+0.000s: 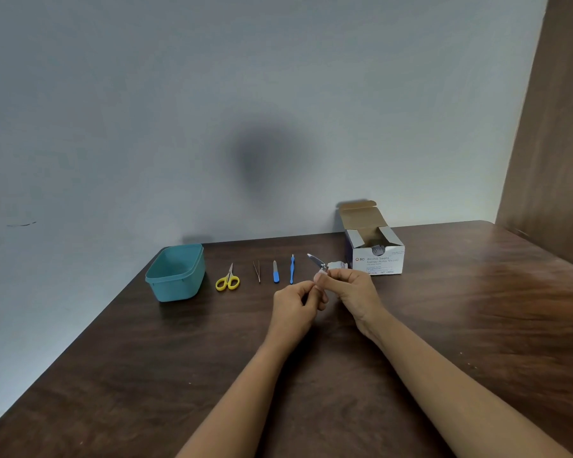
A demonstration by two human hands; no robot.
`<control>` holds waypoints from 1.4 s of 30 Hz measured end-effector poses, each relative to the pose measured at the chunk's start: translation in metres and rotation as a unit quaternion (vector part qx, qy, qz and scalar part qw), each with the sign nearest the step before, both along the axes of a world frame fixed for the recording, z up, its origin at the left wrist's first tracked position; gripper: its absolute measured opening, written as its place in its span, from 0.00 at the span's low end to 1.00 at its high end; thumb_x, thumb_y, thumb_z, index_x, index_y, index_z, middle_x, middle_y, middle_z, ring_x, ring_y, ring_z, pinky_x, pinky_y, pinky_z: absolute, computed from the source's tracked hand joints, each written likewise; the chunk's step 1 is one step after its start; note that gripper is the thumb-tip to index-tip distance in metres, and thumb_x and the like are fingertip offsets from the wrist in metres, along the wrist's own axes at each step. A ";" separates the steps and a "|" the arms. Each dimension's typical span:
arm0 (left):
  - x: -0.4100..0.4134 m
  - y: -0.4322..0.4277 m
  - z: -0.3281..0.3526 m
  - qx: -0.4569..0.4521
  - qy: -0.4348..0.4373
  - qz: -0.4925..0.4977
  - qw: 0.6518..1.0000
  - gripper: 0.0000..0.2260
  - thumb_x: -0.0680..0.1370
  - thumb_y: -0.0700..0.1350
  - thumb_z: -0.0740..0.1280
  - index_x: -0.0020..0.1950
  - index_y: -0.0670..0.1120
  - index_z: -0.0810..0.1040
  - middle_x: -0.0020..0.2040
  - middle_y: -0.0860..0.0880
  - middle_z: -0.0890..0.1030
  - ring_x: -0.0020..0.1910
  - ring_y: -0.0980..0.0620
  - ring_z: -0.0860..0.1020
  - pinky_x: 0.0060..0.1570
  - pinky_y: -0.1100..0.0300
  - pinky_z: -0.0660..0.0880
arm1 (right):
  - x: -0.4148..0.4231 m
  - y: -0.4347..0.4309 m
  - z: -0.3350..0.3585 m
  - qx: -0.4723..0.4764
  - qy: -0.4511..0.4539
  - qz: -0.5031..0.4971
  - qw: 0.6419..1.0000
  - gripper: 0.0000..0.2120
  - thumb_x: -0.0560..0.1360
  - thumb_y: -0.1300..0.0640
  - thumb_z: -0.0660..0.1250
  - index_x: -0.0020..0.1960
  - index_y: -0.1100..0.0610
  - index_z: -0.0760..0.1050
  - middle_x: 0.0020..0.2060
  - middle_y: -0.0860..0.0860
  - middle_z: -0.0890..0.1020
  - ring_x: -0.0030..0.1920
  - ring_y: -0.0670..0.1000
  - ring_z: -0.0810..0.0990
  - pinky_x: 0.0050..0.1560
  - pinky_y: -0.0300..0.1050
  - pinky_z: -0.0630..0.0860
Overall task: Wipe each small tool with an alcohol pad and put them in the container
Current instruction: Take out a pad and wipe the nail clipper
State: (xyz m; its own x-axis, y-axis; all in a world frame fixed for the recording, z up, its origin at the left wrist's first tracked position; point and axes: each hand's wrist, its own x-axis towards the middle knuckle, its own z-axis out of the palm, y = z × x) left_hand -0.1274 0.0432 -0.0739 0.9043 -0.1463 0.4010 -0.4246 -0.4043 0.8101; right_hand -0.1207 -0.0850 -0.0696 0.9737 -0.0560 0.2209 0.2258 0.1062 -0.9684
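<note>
**Item in hand:** silver metal nail clipper [318, 261], lever raised, gripped at its near end by the curled fingers of the right hand [351, 289], above the table right of centre.
**Left hand** [293, 304]**:** fingers curled, pinching against the right fingertips; what it holds cannot be told.
**Small white piece** [338, 264]**:** pad or wrapper, just beyond the right hand.
**Handling advice:** steady the body, wipe lever and blades fully, then carry it left to the teal plastic tub [176, 272], far left.
**Surface:** dark wood-grain table [477, 325].
**Room:** grey wall [179, 110]; brown wooden panel [556, 143], right.
</note>
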 end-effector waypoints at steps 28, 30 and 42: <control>-0.005 -0.002 0.003 -0.010 -0.007 -0.014 1.000 0.13 0.81 0.43 0.63 0.40 0.41 0.81 0.32 0.53 0.80 0.33 0.62 0.77 0.36 0.73 0.71 | -0.004 -0.002 0.001 0.025 -0.034 0.002 0.999 0.07 0.75 0.62 0.68 0.45 0.67 0.80 0.34 0.54 0.80 0.29 0.41 0.75 0.39 0.32 0.73; -0.005 -0.001 0.002 -0.009 -0.008 -0.009 1.000 0.13 0.81 0.44 0.63 0.40 0.42 0.82 0.32 0.52 0.80 0.33 0.61 0.77 0.36 0.72 0.72 | -0.003 -0.003 0.000 0.013 -0.035 0.029 0.999 0.06 0.75 0.61 0.69 0.44 0.65 0.81 0.33 0.54 0.80 0.32 0.47 0.75 0.43 0.40 0.75; -0.005 -0.002 0.003 0.019 -0.009 -0.027 0.999 0.12 0.80 0.41 0.63 0.39 0.43 0.82 0.32 0.53 0.80 0.33 0.63 0.78 0.37 0.74 0.71 | -0.003 0.001 -0.001 0.046 -0.050 -0.047 0.997 0.13 0.70 0.62 0.74 0.39 0.73 0.78 0.30 0.60 0.77 0.27 0.47 0.74 0.33 0.35 0.75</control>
State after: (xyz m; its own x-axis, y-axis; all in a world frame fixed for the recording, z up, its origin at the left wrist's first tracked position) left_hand -0.1320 0.0410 -0.0713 0.8878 -0.2094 0.4098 -0.4602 -0.4110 0.7869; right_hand -0.1240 -0.0843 -0.0702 0.9364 -0.1714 0.3061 0.3340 0.1679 -0.9275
